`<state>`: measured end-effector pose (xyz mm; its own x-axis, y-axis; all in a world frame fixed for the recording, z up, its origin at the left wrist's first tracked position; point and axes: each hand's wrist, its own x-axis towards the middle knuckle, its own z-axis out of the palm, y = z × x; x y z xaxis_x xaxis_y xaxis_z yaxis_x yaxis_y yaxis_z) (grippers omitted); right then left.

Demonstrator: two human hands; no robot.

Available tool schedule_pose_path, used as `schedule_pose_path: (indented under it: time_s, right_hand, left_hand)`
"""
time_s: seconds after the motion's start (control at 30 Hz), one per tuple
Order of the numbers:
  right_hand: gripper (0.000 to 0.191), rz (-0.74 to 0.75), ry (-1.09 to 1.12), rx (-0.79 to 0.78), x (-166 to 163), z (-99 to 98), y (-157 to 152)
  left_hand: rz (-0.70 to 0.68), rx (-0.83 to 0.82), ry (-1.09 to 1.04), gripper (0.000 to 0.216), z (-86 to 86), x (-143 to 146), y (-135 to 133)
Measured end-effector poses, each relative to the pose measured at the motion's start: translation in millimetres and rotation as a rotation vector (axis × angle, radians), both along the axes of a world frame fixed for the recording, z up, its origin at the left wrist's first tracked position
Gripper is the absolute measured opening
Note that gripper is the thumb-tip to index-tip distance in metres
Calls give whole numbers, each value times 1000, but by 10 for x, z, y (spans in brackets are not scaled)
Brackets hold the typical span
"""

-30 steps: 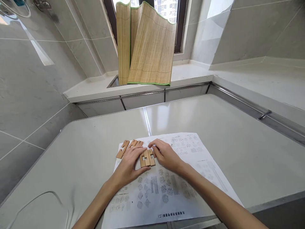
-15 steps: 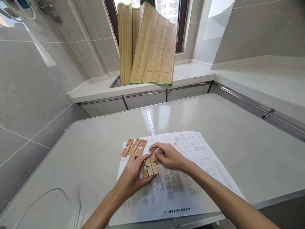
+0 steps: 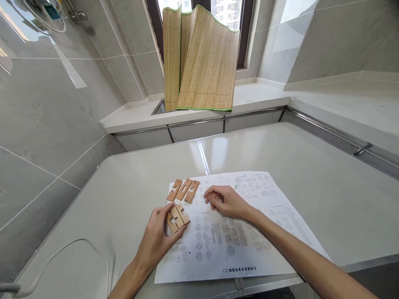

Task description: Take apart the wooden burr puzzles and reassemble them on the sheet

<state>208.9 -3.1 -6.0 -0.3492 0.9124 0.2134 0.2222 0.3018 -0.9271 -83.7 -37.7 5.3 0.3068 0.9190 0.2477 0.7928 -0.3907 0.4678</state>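
In our left hand (image 3: 158, 226) we grip a small set of notched wooden pieces (image 3: 176, 219), the thumb pressing along the near edge and the fingers wrapping the far one. The pieces lie flush side by side in a slight tilt, with a cut-out opening showing in the set. We cannot tell whether the set rests on the paper or is held just above it. Our right hand (image 3: 225, 201) sits to the right, well apart from the set, over the upper middle of the printed sheet (image 3: 249, 259); its fingers are curled in towards the palm, and we cannot tell whether anything is pinched between them. Just beyond the set, near the sheet's upper left corner, three flat wooden pieces lie in a slanted row: a left piece (image 3: 172, 195), a middle piece (image 3: 181, 195) and a right piece (image 3: 188, 197), each with its own notch or slot. The sheet carries rows of small diagrams, and its bold heading along the near edge stands upside down to us. All this is on the pale worktop (image 3: 296, 170), where a thin cable (image 3: 59, 253) loops at the lower left. Past the far edge, a folded bamboo mat (image 3: 210, 62) stands before the window (image 3: 229, 12).
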Motion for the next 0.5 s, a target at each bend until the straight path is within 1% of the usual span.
schedule_pose_path:
  time_s: [0.1,0.2,0.27,0.37,0.4,0.47,0.5]
  right_hand:
    - [21,-6,-28,25,-7,0,-8]
    - [20,-8,-31,40,-14,-16,-6]
    - [20,-10,-23,28,-16,-30,-1]
    - [21,-11,-16,9,-14,-41,2]
    - [21,-11,-15,7,-14,-41,2]
    - [21,-9,-11,3,-12,-37,2]
    - [21,-10,-9,-1,-11,-35,1]
  left_hand:
    - [28,25,-1,62,-7,-2,4]
    - [29,23,-30,62,52,31,-4]
    - [58,14,-93,58,100,45,2]
    - [184,15,-259,44,118,23,73]
    - [236,1,-334,43,107,7,115]
    - [333,-72,-482,46,66,-25,216]
    - [353,-84,-500,48,43,-37,271]
